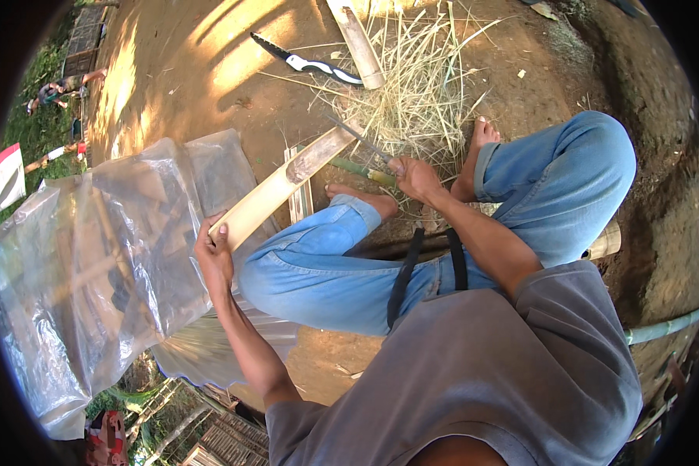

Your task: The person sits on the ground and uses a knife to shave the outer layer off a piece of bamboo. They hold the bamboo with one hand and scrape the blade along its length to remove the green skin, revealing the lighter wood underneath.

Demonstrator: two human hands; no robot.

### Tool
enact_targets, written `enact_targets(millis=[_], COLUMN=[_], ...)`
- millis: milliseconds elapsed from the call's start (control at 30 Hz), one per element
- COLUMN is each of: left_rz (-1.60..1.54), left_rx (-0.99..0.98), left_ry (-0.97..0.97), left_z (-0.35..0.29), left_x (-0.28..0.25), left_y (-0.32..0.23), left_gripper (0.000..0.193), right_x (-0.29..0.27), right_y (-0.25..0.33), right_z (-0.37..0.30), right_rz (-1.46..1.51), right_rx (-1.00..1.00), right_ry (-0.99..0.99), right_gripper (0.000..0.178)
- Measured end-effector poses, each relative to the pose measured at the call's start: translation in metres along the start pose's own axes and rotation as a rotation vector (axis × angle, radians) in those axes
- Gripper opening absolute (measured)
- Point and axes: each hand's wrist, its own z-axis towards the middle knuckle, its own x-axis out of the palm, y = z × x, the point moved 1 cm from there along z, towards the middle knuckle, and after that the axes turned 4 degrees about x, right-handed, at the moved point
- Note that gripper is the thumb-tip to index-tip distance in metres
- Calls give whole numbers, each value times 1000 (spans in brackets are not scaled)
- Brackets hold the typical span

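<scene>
My left hand (214, 252) is closed around the near end of a split bamboo piece (260, 206). The piece slants away to the right, its pale hollow side up, with a brown patch toward the far end. In my right hand (419, 180), the fingers are wrapped round the handle of a knife, mostly hidden by the fist. The thin dark knife blade (371, 145) points up and left, crossing by the far end of the bamboo; I cannot tell whether they touch. A short green bamboo piece (359, 170) lies just below the blade.
A heap of bamboo shavings (423, 85) lies beyond my feet. Beside it are a saw (311, 64) with a black-and-white handle and another split bamboo length (357, 46). Clear plastic sheeting (101, 248) spreads on the left. A bamboo pole (668, 326) lies at right.
</scene>
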Motion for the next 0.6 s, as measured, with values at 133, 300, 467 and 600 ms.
enact_targets(millis=[133, 300, 467, 600], left_rz=[-25, 76, 126, 177], left_rx=[-27, 59, 177, 270], left_ry=[8, -3, 12, 22], left_z=[-3, -1, -1, 6], left_x=[-2, 2, -5, -1], left_y=[0, -8, 20, 11], left_gripper=[22, 21, 21, 22], right_x=[3, -16, -22, -5], right_y=[12, -1, 64, 26], right_z=[-10, -3, -47, -43], right_rz=[7, 20, -26, 49], right_rx=[30, 117, -203, -202], right_ry=[-18, -36, 109, 5], right_gripper=[17, 22, 19, 15])
